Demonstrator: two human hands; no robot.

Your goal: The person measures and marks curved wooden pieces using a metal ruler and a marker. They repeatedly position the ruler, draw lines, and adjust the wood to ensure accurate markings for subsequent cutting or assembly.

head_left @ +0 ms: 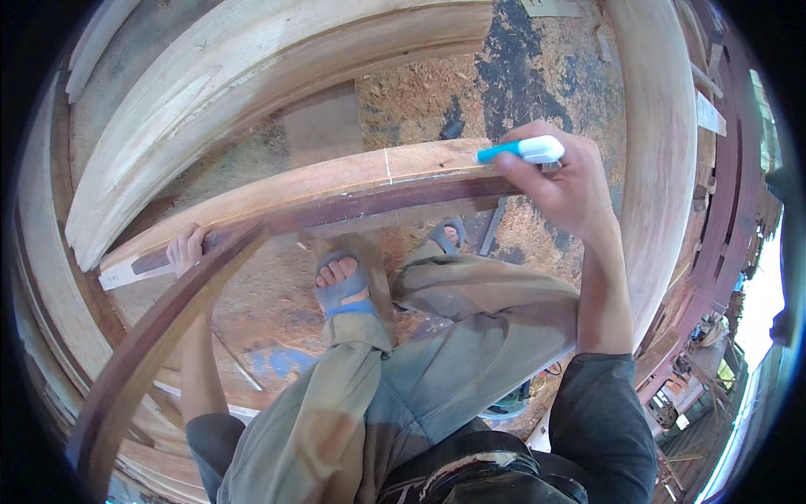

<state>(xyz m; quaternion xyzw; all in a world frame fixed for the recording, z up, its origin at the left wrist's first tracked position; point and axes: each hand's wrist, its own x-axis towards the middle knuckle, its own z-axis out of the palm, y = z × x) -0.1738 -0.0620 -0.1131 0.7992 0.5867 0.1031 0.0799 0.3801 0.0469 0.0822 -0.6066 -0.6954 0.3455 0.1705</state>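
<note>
A long, slightly curved wooden beam (311,178) lies across in front of me, pale on its upper face and dark reddish on its near side. My right hand (558,172) pinches a stubby teal and white correction pen (520,152), its teal end pointing left, just over the beam's right part. A short white line (388,165) crosses the pale face left of the pen. Near the beam's left end, the fingers of my left hand (186,248) curl over its edge. A dark curved wooden strip (159,340) runs from the beam toward the lower left, passing over my left forearm.
Large pale curved timbers (180,109) lie at the far left, and another thick one (659,168) bends down the right side. Wood shavings (420,92) cover much of the floor. My sandaled feet (340,281) rest just nearer than the beam. Stacked boards (718,227) line the far right.
</note>
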